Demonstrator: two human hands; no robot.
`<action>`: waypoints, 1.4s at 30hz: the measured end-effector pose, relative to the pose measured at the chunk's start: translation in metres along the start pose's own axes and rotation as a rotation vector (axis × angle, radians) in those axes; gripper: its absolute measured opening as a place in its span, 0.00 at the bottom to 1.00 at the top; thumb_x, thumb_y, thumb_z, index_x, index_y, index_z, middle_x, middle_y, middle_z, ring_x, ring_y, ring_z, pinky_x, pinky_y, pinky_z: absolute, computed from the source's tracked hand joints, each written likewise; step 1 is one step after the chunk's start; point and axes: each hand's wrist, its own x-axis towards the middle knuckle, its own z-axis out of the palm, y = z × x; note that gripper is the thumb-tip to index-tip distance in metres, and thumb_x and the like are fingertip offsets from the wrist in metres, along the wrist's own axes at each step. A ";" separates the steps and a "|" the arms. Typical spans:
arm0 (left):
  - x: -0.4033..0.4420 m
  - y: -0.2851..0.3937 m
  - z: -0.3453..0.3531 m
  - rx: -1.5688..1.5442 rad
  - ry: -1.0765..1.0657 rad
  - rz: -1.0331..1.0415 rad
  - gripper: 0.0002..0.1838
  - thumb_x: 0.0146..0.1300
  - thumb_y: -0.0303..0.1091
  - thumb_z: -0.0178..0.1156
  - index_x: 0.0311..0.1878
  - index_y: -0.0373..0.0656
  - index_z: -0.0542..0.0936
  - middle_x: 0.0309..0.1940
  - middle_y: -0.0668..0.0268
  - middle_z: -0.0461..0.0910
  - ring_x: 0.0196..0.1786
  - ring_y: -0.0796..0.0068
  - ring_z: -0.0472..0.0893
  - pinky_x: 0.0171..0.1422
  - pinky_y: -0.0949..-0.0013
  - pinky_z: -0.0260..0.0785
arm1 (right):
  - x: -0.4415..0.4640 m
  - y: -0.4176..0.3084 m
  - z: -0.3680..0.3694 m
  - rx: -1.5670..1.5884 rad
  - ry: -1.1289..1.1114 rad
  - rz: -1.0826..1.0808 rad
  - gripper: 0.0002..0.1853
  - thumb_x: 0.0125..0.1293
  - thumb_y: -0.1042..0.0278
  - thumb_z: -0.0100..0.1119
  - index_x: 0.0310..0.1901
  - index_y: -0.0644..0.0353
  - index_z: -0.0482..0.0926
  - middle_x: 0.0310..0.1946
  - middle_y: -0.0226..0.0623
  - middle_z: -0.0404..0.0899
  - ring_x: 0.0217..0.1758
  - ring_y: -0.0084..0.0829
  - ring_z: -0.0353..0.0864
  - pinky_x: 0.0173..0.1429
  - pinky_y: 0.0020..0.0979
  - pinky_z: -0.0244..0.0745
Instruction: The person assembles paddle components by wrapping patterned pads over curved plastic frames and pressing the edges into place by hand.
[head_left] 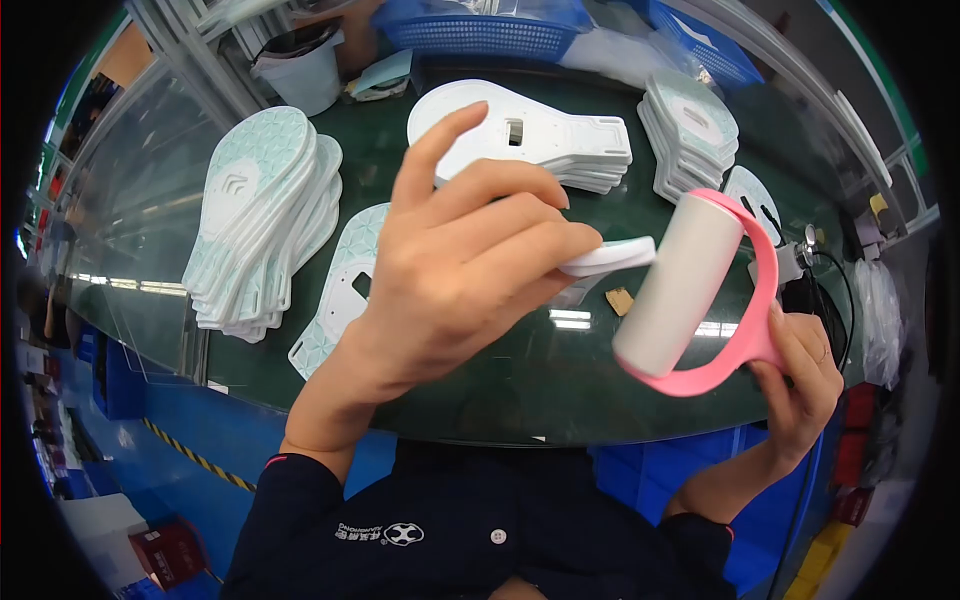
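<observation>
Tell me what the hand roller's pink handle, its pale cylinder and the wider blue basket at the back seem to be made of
Pink handle: probably moulded plastic, satin, from its even colour and smooth curves. Pale cylinder: smooth with a soft sheen; perhaps silicone, rubber or sticky film, the look leaves it open. Blue basket: likely moulded plastic, slightly shiny, given its regular perforated wall.

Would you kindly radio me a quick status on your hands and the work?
Left hand gripping white piece. Right hand holding roller by pink handle. Piece's tip beside roller, contact unclear. Nothing visible between them.
</observation>
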 end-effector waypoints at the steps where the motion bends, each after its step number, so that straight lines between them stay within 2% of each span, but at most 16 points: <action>1: 0.001 0.000 -0.007 -0.061 0.006 -0.025 0.15 0.32 0.25 0.69 0.30 0.47 0.83 0.23 0.72 0.79 0.37 0.74 0.78 0.64 0.51 0.58 | -0.011 0.008 0.000 -0.017 -0.026 0.106 0.24 0.46 0.78 0.64 0.49 0.70 0.75 0.36 0.41 0.79 0.36 0.30 0.74 0.41 0.25 0.68; 2: 0.003 0.001 -0.013 -0.061 0.004 -0.031 0.15 0.32 0.25 0.69 0.30 0.47 0.83 0.23 0.72 0.79 0.37 0.74 0.78 0.64 0.51 0.58 | -0.020 0.015 0.004 -0.014 -0.031 0.106 0.24 0.46 0.78 0.64 0.49 0.70 0.75 0.36 0.41 0.79 0.36 0.30 0.74 0.41 0.25 0.68; 4: 0.004 0.005 -0.021 -0.107 0.050 -0.042 0.15 0.32 0.25 0.69 0.30 0.47 0.83 0.24 0.73 0.80 0.38 0.73 0.78 0.64 0.51 0.58 | -0.039 0.029 0.019 0.189 0.204 0.667 0.21 0.57 0.80 0.57 0.54 0.67 0.72 0.44 0.38 0.78 0.41 0.23 0.73 0.47 0.21 0.67; 8: 0.001 0.008 -0.033 -0.148 0.054 0.006 0.13 0.34 0.33 0.70 0.29 0.47 0.82 0.24 0.73 0.80 0.35 0.72 0.78 0.63 0.49 0.59 | -0.077 0.063 0.068 0.304 0.353 0.970 0.19 0.65 0.71 0.52 0.58 0.64 0.69 0.52 0.37 0.74 0.50 0.20 0.72 0.55 0.20 0.64; 12: 0.006 0.029 -0.033 -0.201 0.116 -0.028 0.09 0.45 0.37 0.67 0.29 0.48 0.80 0.23 0.74 0.79 0.33 0.74 0.78 0.63 0.48 0.60 | -0.113 0.087 0.099 0.199 0.384 0.940 0.22 0.65 0.67 0.52 0.59 0.62 0.67 0.38 0.26 0.73 0.33 0.15 0.64 0.38 0.16 0.61; 14: 0.007 0.014 -0.048 -0.068 -0.117 0.196 0.07 0.50 0.38 0.64 0.31 0.48 0.79 0.24 0.74 0.78 0.32 0.73 0.77 0.63 0.46 0.59 | -0.105 0.078 0.111 0.188 0.524 0.981 0.22 0.66 0.65 0.51 0.61 0.59 0.66 0.39 0.33 0.77 0.36 0.19 0.69 0.43 0.21 0.66; 17: 0.007 0.019 -0.049 -0.055 -0.207 0.143 0.07 0.50 0.37 0.63 0.31 0.48 0.79 0.25 0.74 0.79 0.33 0.73 0.77 0.63 0.44 0.58 | -0.110 0.086 0.104 -0.058 0.185 1.109 0.21 0.66 0.66 0.50 0.61 0.57 0.67 0.46 0.38 0.76 0.43 0.25 0.73 0.48 0.25 0.68; 19: 0.003 0.019 -0.039 -0.143 0.032 0.133 0.08 0.50 0.36 0.63 0.33 0.48 0.78 0.27 0.73 0.79 0.33 0.73 0.76 0.63 0.42 0.57 | -0.108 0.086 0.102 -0.357 0.244 0.704 0.20 0.67 0.65 0.49 0.60 0.54 0.68 0.53 0.41 0.71 0.47 0.30 0.74 0.50 0.28 0.69; 20: 0.005 0.018 -0.044 -0.147 0.032 0.132 0.08 0.50 0.36 0.63 0.33 0.48 0.78 0.27 0.73 0.79 0.33 0.73 0.76 0.63 0.42 0.57 | -0.100 0.077 0.099 -0.360 0.243 0.707 0.20 0.67 0.65 0.49 0.60 0.54 0.68 0.53 0.41 0.71 0.47 0.30 0.74 0.50 0.28 0.69; 22: 0.013 0.015 -0.058 -0.078 -0.334 0.146 0.09 0.49 0.37 0.64 0.33 0.47 0.78 0.27 0.73 0.79 0.34 0.73 0.76 0.63 0.42 0.57 | -0.045 0.026 0.088 -0.078 0.397 0.582 0.18 0.67 0.68 0.46 0.58 0.58 0.69 0.58 0.42 0.66 0.47 0.29 0.75 0.44 0.27 0.72; 25: 0.004 0.009 -0.042 -0.051 -0.117 0.246 0.09 0.49 0.38 0.64 0.33 0.47 0.78 0.27 0.73 0.79 0.35 0.73 0.76 0.63 0.42 0.56 | -0.017 -0.012 0.080 0.317 0.498 0.526 0.20 0.65 0.66 0.49 0.57 0.66 0.69 0.56 0.49 0.67 0.40 0.25 0.77 0.35 0.21 0.71; 30: 0.004 0.019 -0.045 0.001 -0.148 0.170 0.09 0.48 0.38 0.64 0.32 0.47 0.77 0.26 0.74 0.78 0.36 0.74 0.76 0.63 0.43 0.57 | 0.006 -0.051 0.076 0.627 0.506 0.226 0.27 0.61 0.60 0.56 0.54 0.75 0.66 0.53 0.62 0.66 0.23 0.22 0.75 0.23 0.13 0.64; 32: 0.003 0.020 -0.045 -0.012 -0.131 0.150 0.09 0.48 0.38 0.65 0.31 0.47 0.77 0.26 0.74 0.78 0.36 0.74 0.76 0.63 0.43 0.57 | 0.010 -0.055 0.081 0.601 0.465 0.178 0.35 0.63 0.45 0.48 0.54 0.76 0.65 0.51 0.57 0.70 0.30 0.28 0.77 0.31 0.21 0.72; 35: 0.001 0.018 -0.044 0.034 -0.129 0.185 0.10 0.47 0.39 0.66 0.30 0.47 0.77 0.25 0.75 0.77 0.35 0.73 0.76 0.63 0.41 0.57 | 0.017 -0.056 0.077 0.550 0.396 0.106 0.38 0.61 0.39 0.47 0.53 0.75 0.66 0.48 0.56 0.72 0.40 0.36 0.77 0.40 0.30 0.75; 38: -0.002 0.016 -0.041 -0.041 -0.025 0.147 0.13 0.45 0.41 0.67 0.29 0.47 0.76 0.25 0.75 0.77 0.35 0.72 0.75 0.63 0.39 0.56 | 0.021 -0.047 0.077 0.491 0.388 -0.075 0.38 0.60 0.38 0.46 0.53 0.74 0.67 0.48 0.56 0.72 0.47 0.40 0.73 0.46 0.35 0.72; 42: 0.003 0.012 -0.050 -0.076 -0.167 0.198 0.19 0.42 0.48 0.69 0.32 0.47 0.77 0.25 0.75 0.77 0.38 0.71 0.76 0.64 0.37 0.53 | 0.021 -0.049 0.078 0.451 0.378 -0.076 0.36 0.60 0.41 0.48 0.52 0.73 0.67 0.47 0.56 0.72 0.49 0.41 0.72 0.50 0.37 0.67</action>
